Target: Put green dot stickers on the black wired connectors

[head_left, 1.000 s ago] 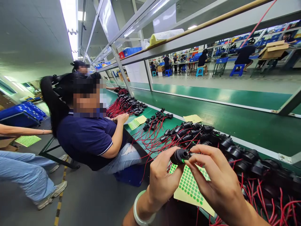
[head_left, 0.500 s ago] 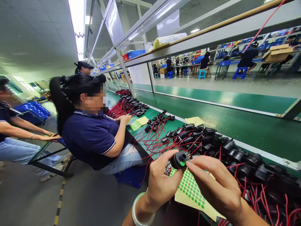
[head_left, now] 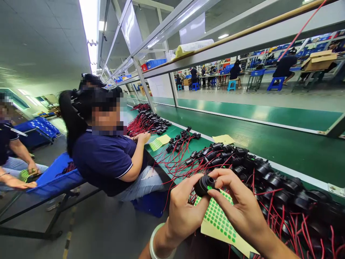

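My left hand [head_left: 185,207], with a pale bangle at its wrist, pinches a black cylindrical part [head_left: 202,185] between thumb and fingers. The part has a short hollow spout pointing up toward me, and a green round sticker [head_left: 209,187] shows on its face. My right hand [head_left: 237,201] grips the same part's right side, index finger by the spout and thumb tip just below the sticker. Beneath both hands lies a yellowish sheet of green dot stickers [head_left: 219,219], partly covered by them. Whether wires hang from the held part is hidden.
Many similar black parts [head_left: 280,194] with red wires are heaped along the green bench [head_left: 175,172]. To the left sits a co-worker [head_left: 102,162] near another sticker sheet [head_left: 159,142]. Further left, another person's hands are at a blue cart [head_left: 58,176].
My right hand has shifted, its index finger lifting to the spout and its thumb moving below the sticker. At left, a blue cart has come into view beside the other person.
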Motion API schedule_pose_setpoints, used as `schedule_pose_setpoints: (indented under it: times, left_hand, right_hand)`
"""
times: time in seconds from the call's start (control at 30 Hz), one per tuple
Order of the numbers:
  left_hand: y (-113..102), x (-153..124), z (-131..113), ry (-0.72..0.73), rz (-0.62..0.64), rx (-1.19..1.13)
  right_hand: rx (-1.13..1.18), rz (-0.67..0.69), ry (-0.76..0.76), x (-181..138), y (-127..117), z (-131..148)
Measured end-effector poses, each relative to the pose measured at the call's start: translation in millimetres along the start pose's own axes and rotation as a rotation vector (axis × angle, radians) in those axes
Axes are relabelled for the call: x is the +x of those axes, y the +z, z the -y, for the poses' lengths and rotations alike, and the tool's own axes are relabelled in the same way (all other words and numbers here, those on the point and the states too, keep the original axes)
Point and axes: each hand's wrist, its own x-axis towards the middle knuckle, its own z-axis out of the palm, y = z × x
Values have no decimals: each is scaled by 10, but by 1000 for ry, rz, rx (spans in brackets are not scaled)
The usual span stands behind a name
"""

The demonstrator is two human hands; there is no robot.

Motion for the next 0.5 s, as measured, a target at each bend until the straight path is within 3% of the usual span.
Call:
schedule_pose_setpoints:
  times: [0.17,0.37,0.5]
  left_hand:
    - [-8,14,45,-63,50,-56]
    - [20,27,68,-68,77,-45]
    - [-95,78,187,-106,89,25]
  right_hand:
    - [69,92,102,-2,-65,-35]
    - [113,66,138,26,6,-71]
    - [68,169,168,-74,-58,-179]
